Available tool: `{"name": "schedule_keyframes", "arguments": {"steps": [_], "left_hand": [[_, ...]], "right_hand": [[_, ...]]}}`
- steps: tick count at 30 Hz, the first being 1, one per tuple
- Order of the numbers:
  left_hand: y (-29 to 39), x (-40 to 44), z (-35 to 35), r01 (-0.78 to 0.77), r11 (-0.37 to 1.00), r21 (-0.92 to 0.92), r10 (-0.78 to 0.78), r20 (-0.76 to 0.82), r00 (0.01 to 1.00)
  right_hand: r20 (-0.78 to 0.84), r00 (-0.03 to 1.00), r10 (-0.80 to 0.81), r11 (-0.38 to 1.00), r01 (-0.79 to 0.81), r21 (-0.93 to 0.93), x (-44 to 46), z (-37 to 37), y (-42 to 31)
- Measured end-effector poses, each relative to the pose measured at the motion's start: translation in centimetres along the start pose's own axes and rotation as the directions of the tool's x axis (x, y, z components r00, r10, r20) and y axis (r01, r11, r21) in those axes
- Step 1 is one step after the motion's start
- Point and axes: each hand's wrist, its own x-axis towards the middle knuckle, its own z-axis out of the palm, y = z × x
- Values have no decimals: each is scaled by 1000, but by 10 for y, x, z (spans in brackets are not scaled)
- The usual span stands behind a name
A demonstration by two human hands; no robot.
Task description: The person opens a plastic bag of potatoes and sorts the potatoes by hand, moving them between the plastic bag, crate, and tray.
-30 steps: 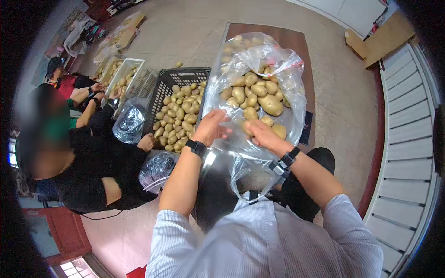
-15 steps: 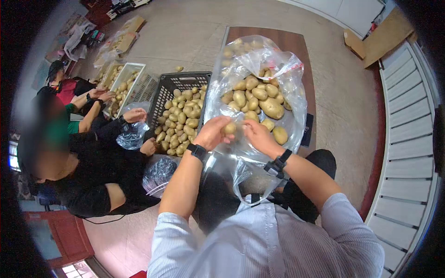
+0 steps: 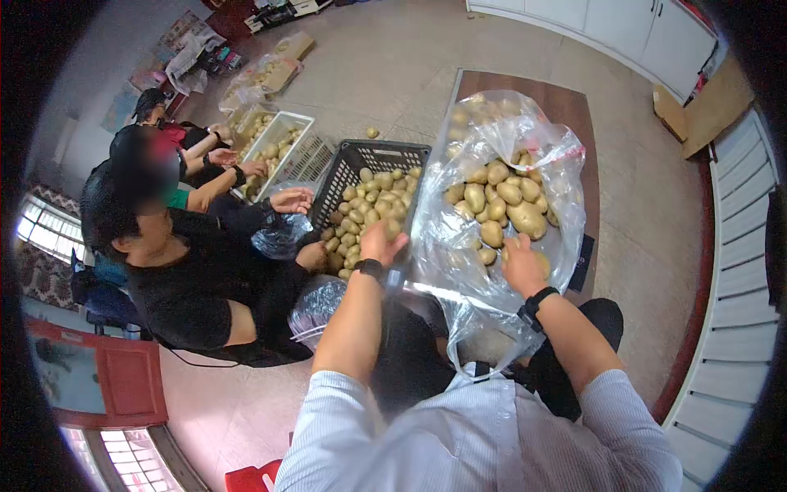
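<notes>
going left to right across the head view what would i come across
bright window → person in black → black crate of potatoes → clear plastic bag of potatoes → white slatted panel

Looks like produce-packing room, judging by potatoes [image 3: 373, 199] in black plastic crate [image 3: 349, 166], clear plastic bag [image 3: 441, 256] and white crate [image 3: 296, 117].

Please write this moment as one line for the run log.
left hand: over edge of black crate, grip unclear | right hand: at bagged potatoes, grip unclear | clear bag: open, on brown table
</notes>
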Motion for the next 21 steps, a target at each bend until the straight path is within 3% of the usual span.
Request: {"name": "schedule_keyframes", "arguments": {"steps": [7, 8, 9, 10, 11, 13, 15, 16, 17, 19, 21], "left_hand": [[-3, 4, -16, 6, 999, -37, -10, -126, 992], [-5, 0, -26, -315, 663, 679, 383, 54, 922], [0, -5, -28, -370, 238, 898, 410, 253, 876], [6, -10, -29, -370, -242, 897, 420, 441, 793], [11, -13, -26, -333, -323, 886, 342, 437, 832], [1, 5, -40, -359, -391, 848, 368, 501, 783], [-18, 34, -63, -377, -375, 847, 437, 520, 734], [-22, 43, -69, -385, -371, 845, 461, 528, 713], [-19, 38, -67, -353, -421, 835, 414, 524, 745], [-12, 30, -61, -325, -474, 818, 369, 520, 770], [-2, 13, -46, -273, -520, 809, 310, 477, 822]], "right_hand": [[10, 998, -55, 990, 55, -127, -6, -7, -5], [55, 998, -34, 993, 40, -107, -6, -8, -4], [34, 998, -50, 994, 53, -98, -4, -13, -8], [70, 997, 15, 1000, -14, -17, -6, -18, -12], [113, 991, 76, 995, -83, 58, -7, -22, -13], [66, 995, 77, 985, -86, 150, -2, -13, -4], [28, 996, 91, 967, -95, 238, 1, -8, 5], [61, 985, 163, 917, -174, 359, 3, -8, 8], [106, 968, 229, 846, -252, 470, 3, -2, 16], [3, 984, 179, 861, -159, 483, 6, 9, 28], [408, 843, 349, 513, -537, 670, 5, -23, 9]]}}
